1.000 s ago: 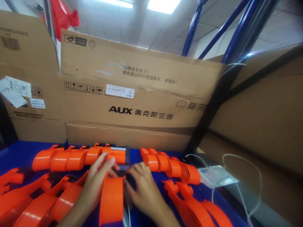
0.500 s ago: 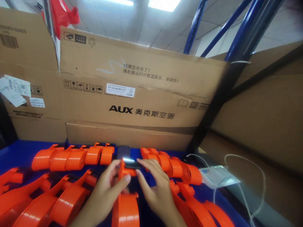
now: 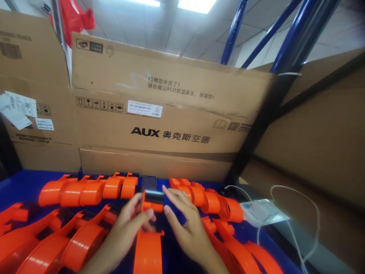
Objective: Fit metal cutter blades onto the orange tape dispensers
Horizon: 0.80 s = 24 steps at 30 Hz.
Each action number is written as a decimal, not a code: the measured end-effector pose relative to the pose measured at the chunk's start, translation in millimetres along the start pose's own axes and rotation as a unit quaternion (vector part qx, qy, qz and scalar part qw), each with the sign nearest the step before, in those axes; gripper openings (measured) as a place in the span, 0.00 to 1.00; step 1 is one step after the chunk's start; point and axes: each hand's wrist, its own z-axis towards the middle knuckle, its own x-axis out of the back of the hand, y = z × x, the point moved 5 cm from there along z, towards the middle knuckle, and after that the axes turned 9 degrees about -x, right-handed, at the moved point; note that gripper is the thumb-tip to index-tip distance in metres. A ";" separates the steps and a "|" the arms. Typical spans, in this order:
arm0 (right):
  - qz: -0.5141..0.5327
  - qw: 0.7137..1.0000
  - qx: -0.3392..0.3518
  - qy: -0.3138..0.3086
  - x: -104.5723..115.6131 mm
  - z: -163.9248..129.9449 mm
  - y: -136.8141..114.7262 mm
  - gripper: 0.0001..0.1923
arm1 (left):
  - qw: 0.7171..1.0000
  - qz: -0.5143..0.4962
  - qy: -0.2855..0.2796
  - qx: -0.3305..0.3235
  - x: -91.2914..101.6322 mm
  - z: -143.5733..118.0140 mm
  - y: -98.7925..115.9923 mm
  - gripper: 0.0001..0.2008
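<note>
My left hand (image 3: 132, 219) is closed around the neck of an orange plastic tape dispenser (image 3: 148, 251), thumb across the front and fingers behind. A black roller (image 3: 154, 196) with a ridged, shiny surface lies across the dispenser's upper end, above an orange crosspiece. To the right of it, my right hand (image 3: 185, 222) has thumb and fingers apart. Its index fingertip is close to the roller's right end; whether it touches cannot be made out. The dispenser's wide curved part points down toward me.
More orange dispensers stand in rows at the back left (image 3: 91, 192), front left (image 3: 85, 243), back right (image 3: 212, 201) and front right (image 3: 236, 247). A phone (image 3: 149, 183) lies at the back. Cardboard (image 3: 171, 114) walls the blue surface. A clear bag (image 3: 264, 213) and white cable (image 3: 318, 224) lie right.
The black roller, which stuck out to the right between my right fingers, now sits level with the dispenser's end. My right fingers have come off it, and the dispenser has turned and shifted slightly left.
</note>
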 end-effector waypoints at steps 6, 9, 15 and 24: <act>-0.139 0.987 -0.077 -0.028 1.0 0.6 23.6 0.09 | 0.997 -0.006 0.081 0.012 9.5 2.6 5.8 0.13; -0.265 0.957 -0.092 -0.077 -6.0 -5.9 36.1 0.04 | 0.995 -0.020 0.098 0.016 10.8 3.3 8.7 0.13; -0.355 0.923 -0.104 -0.110 -14.5 -16.3 46.4 0.08 | 0.996 -0.038 0.080 0.005 6.9 2.4 8.2 0.14; -0.246 0.960 -0.090 -0.096 -13.3 -8.3 32.6 0.03 | 0.997 -0.032 0.073 0.020 10.4 4.3 -0.5 0.19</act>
